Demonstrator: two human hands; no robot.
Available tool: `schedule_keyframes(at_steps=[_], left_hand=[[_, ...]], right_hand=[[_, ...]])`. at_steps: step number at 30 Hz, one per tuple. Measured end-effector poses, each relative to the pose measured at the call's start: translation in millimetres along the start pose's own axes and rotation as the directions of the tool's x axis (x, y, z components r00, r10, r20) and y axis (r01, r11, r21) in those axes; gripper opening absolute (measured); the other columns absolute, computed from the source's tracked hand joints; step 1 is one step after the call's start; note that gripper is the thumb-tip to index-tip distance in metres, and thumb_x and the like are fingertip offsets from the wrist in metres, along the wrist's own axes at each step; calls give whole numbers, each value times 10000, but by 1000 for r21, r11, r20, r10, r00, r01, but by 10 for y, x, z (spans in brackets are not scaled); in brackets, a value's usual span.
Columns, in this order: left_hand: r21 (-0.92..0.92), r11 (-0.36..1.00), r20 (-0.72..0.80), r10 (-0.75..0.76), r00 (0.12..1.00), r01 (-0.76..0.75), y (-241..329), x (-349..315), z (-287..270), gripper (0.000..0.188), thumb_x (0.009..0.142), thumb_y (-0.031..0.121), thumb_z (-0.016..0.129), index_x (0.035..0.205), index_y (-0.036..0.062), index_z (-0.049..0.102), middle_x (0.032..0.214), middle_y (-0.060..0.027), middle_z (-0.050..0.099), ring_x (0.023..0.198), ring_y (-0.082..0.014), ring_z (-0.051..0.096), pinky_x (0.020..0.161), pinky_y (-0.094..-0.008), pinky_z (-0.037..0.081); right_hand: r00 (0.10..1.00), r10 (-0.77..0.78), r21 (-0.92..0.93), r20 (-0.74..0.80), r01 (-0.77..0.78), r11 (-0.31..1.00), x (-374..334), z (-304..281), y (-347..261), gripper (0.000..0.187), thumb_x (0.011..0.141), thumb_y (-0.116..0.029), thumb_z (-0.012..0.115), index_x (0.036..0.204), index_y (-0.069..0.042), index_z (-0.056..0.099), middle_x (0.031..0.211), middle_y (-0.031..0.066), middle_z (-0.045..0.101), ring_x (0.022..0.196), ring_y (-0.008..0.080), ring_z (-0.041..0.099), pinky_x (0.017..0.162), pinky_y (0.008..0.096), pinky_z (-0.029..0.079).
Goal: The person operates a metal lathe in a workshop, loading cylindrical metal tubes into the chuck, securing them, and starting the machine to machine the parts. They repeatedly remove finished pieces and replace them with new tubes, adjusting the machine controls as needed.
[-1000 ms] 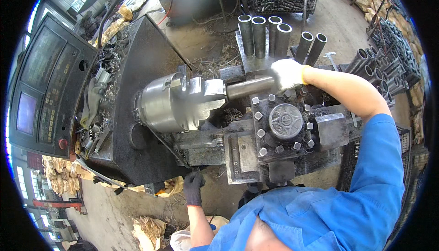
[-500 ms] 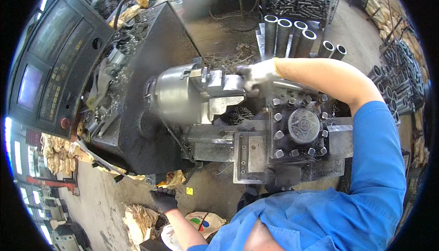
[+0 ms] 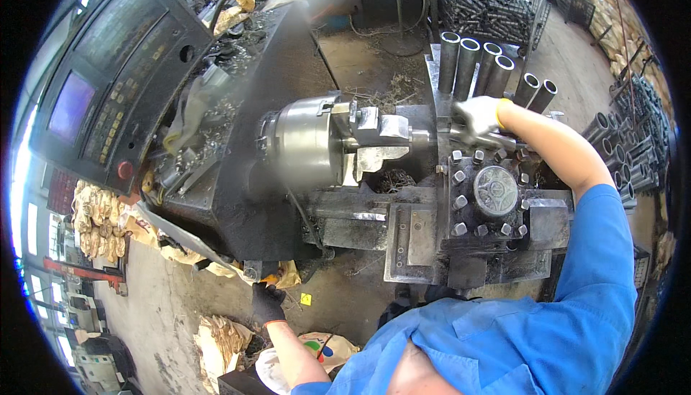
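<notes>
Bare steel shines on the lathe chuck (image 3: 306,143) near the centre of the frame, a short round tube end (image 3: 420,136) showing just past its jaws. Rightward, a narrow gap separates this from the bolted tool post (image 3: 468,193). Above the post, the white-gloved right hand (image 3: 476,118) blurs beside a metal bar (image 3: 497,140); whether it grips, I cannot tell. Lower left, over floor (image 3: 327,316), the dark-gloved left hand (image 3: 268,303) is partly curled, its hold unclear.

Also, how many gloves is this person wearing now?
2: a dark glove on the left hand, lower left; a whitish glove on the right hand, beyond the tool post.
</notes>
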State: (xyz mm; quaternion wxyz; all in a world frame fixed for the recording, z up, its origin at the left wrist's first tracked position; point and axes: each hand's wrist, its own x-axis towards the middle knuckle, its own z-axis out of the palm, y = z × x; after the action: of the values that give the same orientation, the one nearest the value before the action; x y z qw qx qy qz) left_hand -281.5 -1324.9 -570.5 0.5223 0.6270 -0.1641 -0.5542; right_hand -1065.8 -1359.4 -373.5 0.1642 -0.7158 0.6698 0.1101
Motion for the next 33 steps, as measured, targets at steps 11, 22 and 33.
schedule_keyframes(at_steps=[11, 22, 33], left_hand=[[626, -497, 521, 840, -152, -602, 2421, -1526, 1973, 441, 988, 230, 703, 1388, 54, 646, 1306, -199, 717, 1215, -414, 671, 1057, -512, 520], [805, -483, 592, 690, 417, -344, 3750, -614, 2983, 641, 1082, 417, 485, 1628, 86, 428, 1456, -234, 659, 1340, -432, 632, 1162, -528, 444], [250, 216, 544, 775, 322, -944, 260, -2214, 1336, 259, 1053, 179, 692, 1236, -3, 677, 1185, -88, 702, 1128, -214, 634, 1055, -370, 492]], right_hand=[[471, 459, 251, -753, -439, 863, -1581, 243, 33, 452, 791, -278, 825, 1165, -84, 659, 1019, 204, 764, 959, 424, 742, 841, 501, 593], [136, 596, 574, -791, -169, 801, -3421, 473, -1278, 490, 861, -179, 862, 1260, 18, 657, 1081, 215, 779, 948, 305, 771, 864, 423, 596], [676, 530, 808, -512, 171, 563, -4019, 1068, -2212, 634, 652, -27, 919, 1236, -22, 672, 1093, 105, 770, 1003, 226, 748, 908, 395, 606]])
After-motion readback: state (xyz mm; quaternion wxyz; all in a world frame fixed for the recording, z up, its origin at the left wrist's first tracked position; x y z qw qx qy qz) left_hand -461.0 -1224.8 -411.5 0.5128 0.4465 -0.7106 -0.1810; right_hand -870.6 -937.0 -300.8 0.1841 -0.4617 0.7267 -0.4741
